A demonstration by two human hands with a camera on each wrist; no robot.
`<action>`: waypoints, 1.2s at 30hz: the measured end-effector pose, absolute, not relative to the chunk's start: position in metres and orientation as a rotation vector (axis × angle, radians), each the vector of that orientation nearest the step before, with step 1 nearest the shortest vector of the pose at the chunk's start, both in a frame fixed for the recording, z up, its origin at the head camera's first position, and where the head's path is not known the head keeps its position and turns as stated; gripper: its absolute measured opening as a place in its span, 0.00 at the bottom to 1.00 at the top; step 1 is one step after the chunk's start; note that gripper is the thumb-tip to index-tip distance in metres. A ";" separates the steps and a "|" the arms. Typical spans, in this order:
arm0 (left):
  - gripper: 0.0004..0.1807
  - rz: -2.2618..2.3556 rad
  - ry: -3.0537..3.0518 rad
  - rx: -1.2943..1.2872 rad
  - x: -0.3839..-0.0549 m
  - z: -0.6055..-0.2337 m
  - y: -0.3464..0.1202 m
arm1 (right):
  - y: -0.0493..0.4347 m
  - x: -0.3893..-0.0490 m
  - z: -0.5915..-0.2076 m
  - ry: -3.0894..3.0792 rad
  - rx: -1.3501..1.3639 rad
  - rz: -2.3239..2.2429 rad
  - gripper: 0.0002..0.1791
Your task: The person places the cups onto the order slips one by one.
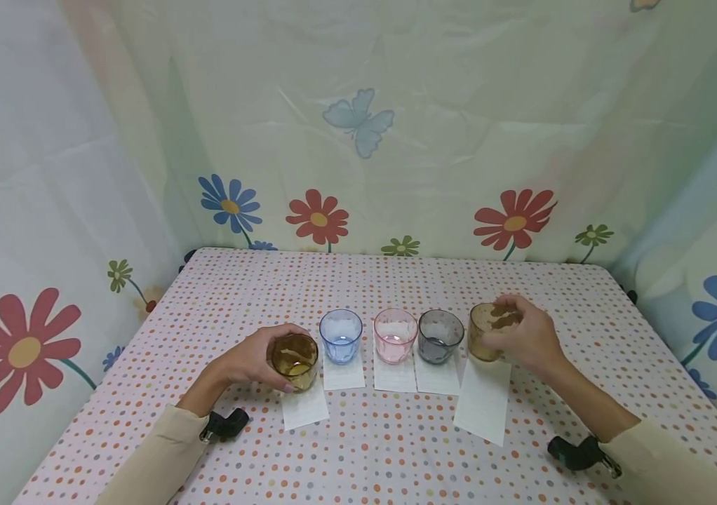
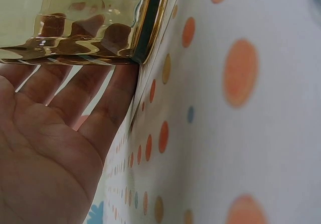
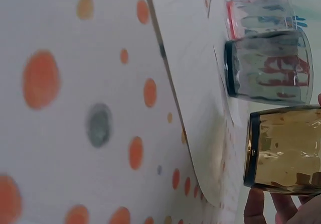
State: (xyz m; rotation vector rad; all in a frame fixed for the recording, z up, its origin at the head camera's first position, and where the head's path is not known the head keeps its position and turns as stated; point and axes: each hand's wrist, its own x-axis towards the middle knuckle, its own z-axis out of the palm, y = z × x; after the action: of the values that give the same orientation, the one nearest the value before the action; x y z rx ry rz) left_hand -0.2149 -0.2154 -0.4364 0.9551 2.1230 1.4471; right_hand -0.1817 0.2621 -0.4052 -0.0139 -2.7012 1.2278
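My left hand [image 1: 251, 358] grips a dark amber glass [image 1: 303, 382] at the left end of a row of glasses, the fingers wrapped round its far side. In the left wrist view that glass [image 2: 95, 8] has its base close against the white paper and tablecloth. At the row's right end my right hand [image 1: 535, 340] holds a lighter amber glass [image 1: 480, 344] by its side. The right wrist view has this glass [image 3: 286, 148] beside the grey one, with fingertips [image 3: 255, 206] under its side. Whether its base touches the paper I cannot tell.
Between the hands stand a blue glass [image 1: 341, 340], a pink glass [image 1: 395, 340] and a grey glass [image 1: 440, 340]. White paper slips [image 1: 481, 403] lie beneath the row on a dotted tablecloth [image 1: 371, 449]. A flowered curtain [image 1: 421, 182] hangs behind the table.
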 end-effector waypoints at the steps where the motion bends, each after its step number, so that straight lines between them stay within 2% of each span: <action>1: 0.46 1.445 2.124 0.956 -0.215 -0.436 -0.215 | 0.262 -0.180 -0.406 -2.702 -0.009 1.227 0.37; 11: 0.46 1.436 2.134 0.954 -0.215 -0.435 -0.213 | 0.260 -0.161 -0.414 -2.723 0.054 1.219 0.35; 23: 0.47 1.452 2.138 0.943 -0.213 -0.435 -0.215 | 0.258 -0.146 -0.422 -2.757 0.053 1.226 0.43; 36: 0.47 1.451 2.124 0.952 -0.214 -0.436 -0.215 | 0.257 -0.138 -0.423 -2.759 0.069 1.249 0.45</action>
State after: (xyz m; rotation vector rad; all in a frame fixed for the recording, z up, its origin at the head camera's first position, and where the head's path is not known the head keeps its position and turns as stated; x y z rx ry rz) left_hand -0.2138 -0.2153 -0.4362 0.9518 2.1242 1.4510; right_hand -0.1378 0.2572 -0.4229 0.0694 -2.7589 1.2487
